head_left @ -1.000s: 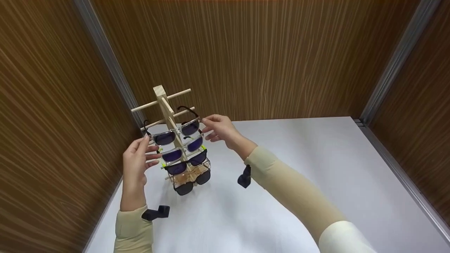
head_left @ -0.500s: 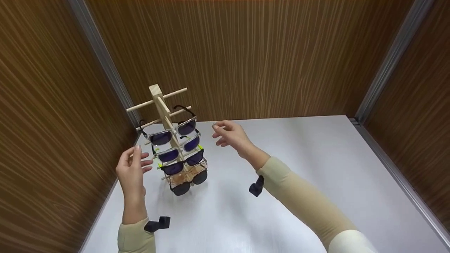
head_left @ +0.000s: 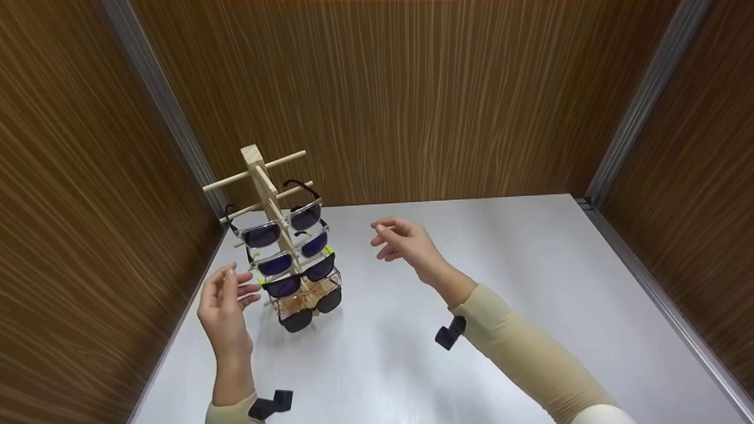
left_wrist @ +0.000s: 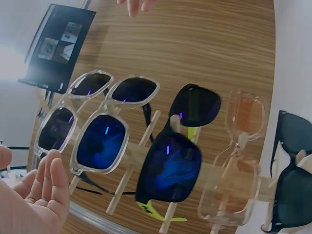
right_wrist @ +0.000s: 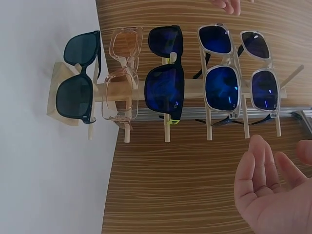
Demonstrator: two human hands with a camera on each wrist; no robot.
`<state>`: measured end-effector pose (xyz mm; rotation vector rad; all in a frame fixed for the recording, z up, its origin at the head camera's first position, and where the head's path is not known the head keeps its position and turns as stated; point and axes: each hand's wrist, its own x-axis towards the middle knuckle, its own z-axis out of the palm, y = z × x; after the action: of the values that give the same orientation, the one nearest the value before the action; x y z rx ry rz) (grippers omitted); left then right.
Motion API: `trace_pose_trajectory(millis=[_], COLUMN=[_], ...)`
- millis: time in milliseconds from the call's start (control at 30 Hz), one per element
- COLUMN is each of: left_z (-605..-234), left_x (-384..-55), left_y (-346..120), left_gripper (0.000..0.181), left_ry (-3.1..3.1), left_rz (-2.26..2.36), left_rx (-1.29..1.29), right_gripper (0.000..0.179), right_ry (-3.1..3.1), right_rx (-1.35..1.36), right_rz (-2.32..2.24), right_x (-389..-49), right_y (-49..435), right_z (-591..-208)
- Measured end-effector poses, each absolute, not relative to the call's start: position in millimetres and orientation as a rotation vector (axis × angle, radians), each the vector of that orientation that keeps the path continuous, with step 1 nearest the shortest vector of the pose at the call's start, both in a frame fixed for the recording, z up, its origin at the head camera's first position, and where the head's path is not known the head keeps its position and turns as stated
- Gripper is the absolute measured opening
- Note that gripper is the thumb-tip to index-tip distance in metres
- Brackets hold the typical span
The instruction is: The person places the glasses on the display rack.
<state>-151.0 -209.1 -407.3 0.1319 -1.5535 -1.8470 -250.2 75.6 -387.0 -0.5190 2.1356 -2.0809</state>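
Note:
A wooden sunglasses rack (head_left: 252, 155) stands on the white table, with several pairs of sunglasses stacked down its front. The uppermost pair, clear-framed sunglasses (head_left: 263, 235), sits below a bare top peg. Beneath it come another clear pair, black sunglasses with yellow-green temples (right_wrist: 165, 90), an orange-tinted pair (right_wrist: 122, 95) and dark sunglasses (right_wrist: 75, 97) at the bottom. My left hand (head_left: 222, 306) hovers left of the rack, holding nothing, fingers relaxed. To the right of the rack my right hand (head_left: 406, 244) is raised, loosely bent and holding nothing, apart from the glasses.
Wood-grain panels (head_left: 377, 106) enclose the back and both sides, joined by metal posts (head_left: 642, 100). The white table (head_left: 500, 265) spreads to the right of the rack. A dark screen (left_wrist: 61, 46) shows in the left wrist view.
Both hands have let go of the uppermost clear-framed sunglasses, which stay on the rack. The right hand has moved right and down; the left has moved down.

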Motion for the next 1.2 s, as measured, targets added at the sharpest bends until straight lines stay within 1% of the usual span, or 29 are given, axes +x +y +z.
trace_pose_trajectory(millis=[333, 533, 867, 1000, 1200], left_z=[-425, -435, -451, -456, -464], left_x=[-148, -149, -149, -153, -158], left_y=[-189, -176, -159, -152, -132], left_gripper=[0.033, 0.033, 0.027, 0.025, 0.027], left_ry=[-1.490, -1.529, -1.694, -1.716, -1.719], left_rz=[-1.935, -1.970, -2.018, -2.048, -2.137], left_rx=[-0.044, -0.152, -0.273, -0.324, -0.347], right_gripper=[0.034, 0.030, 0.025, 0.027, 0.026], right_ry=[2.057, 2.046, 2.066, 2.065, 2.073], right_rx=[-0.470, -0.450, -0.420, -0.413, -0.314], right_rz=[-2.173, -2.198, -2.199, -2.201, -2.198], right_x=[-244, -239, -214, -214, -214], right_y=[94, 105, 116, 119, 126], right_z=[-400, -406, -404, -412, -428])
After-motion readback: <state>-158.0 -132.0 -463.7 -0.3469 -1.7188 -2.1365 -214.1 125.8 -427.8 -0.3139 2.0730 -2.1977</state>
